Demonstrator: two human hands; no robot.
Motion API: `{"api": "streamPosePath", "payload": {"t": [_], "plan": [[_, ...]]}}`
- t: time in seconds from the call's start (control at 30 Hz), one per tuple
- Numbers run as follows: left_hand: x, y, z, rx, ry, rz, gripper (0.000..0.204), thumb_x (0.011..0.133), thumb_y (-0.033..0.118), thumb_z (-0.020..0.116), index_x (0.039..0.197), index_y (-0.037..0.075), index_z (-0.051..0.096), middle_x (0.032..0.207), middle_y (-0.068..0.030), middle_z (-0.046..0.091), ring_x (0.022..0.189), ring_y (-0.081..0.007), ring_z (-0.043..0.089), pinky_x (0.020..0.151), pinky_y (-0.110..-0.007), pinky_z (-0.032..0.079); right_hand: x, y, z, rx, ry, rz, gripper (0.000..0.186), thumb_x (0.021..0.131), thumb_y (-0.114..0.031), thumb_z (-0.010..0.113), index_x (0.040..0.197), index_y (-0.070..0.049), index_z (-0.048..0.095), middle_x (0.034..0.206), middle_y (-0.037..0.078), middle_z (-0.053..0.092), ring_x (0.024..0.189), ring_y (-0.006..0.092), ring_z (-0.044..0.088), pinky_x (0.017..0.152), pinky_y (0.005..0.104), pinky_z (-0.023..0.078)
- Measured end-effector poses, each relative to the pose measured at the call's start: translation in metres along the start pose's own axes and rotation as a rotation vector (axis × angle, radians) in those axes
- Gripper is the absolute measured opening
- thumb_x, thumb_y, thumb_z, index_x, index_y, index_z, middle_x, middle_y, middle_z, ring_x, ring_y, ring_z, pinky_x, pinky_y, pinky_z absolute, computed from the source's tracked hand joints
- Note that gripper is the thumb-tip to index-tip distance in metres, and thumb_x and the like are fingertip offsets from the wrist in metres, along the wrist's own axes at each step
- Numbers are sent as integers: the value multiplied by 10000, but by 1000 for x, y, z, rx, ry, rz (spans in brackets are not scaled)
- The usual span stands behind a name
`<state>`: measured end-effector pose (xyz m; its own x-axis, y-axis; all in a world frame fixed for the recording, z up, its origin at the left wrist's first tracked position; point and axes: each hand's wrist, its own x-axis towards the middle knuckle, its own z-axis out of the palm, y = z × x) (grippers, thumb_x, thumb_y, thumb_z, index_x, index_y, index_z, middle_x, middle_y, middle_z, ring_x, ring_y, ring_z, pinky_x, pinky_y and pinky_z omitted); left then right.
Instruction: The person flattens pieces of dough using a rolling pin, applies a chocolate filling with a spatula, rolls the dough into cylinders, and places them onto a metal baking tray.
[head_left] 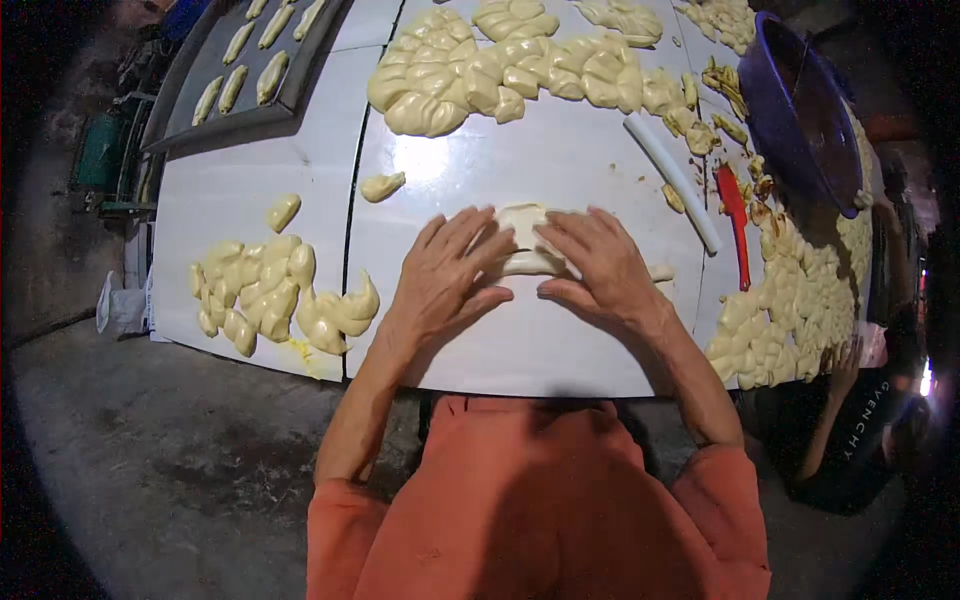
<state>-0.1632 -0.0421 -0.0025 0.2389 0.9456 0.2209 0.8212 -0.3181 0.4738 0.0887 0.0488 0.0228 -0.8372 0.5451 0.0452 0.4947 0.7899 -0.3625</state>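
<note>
A piece of pale dough lies on the white tabletop in front of me. Its far part is a flat sheet (522, 222), and its near part is a thicker roll (528, 264). My left hand (448, 262) rests over the left side of the dough, fingers stretched out and thumb toward me. Over the right side lies my right hand (598, 262), its fingers likewise extended. A pale dough tip (661, 272) shows past my right wrist. The palms hide the dough's ends. A white rolling pin (672, 180) lies to the right of my hands.
Glossy dough pieces (265, 285) lie at left, with more dough (430, 80) at the far side and right edge. A dark tray (250, 110) of shaped dough stands far left. A red-handled tool (735, 220) and purple basin (800, 110) are at right.
</note>
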Motion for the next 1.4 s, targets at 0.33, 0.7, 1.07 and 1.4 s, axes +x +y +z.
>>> {"api": "streamPosePath", "payload": {"t": [0.33, 0.7, 1.07, 1.4], "plan": [[3, 18, -4, -88, 191, -80, 227, 856, 163, 795, 1073, 125, 741, 995, -50, 709, 859, -250, 686, 715, -399, 521, -1, 1, 15, 74, 230, -21, 278, 895, -221, 755, 1141, -102, 704, 1108, 93, 673, 982, 287, 668, 861, 449, 513], [2, 19, 10, 5, 187, -92, 256, 858, 145, 807, 1112, 149, 773, 1111, -113, 741, 914, -267, 717, 734, -396, 582, 0, 2, 23, 30, 290, -81, 308, 894, -226, 751, 1177, -116, 703, 1160, 107, 676, 993, 301, 666, 835, 451, 523], [21, 12, 13, 184, 221, -182, 326, 862, 176, 819, 1182, 164, 756, 1155, -142, 727, 862, -269, 714, 736, -386, 597, 24, 15, 21, -23, 307, 56, 319, 902, -180, 749, 1205, -84, 722, 1178, 150, 688, 1001, 322, 676, 833, 444, 540], [39, 11, 12, 141, 170, -266, 301, 933, 231, 730, 1223, 149, 734, 1196, -105, 672, 1041, -301, 642, 808, -437, 516, 39, 26, 25, -1, 280, 110, 294, 941, -191, 669, 1214, -84, 675, 1141, 98, 693, 1016, 305, 665, 846, 450, 531]]}}
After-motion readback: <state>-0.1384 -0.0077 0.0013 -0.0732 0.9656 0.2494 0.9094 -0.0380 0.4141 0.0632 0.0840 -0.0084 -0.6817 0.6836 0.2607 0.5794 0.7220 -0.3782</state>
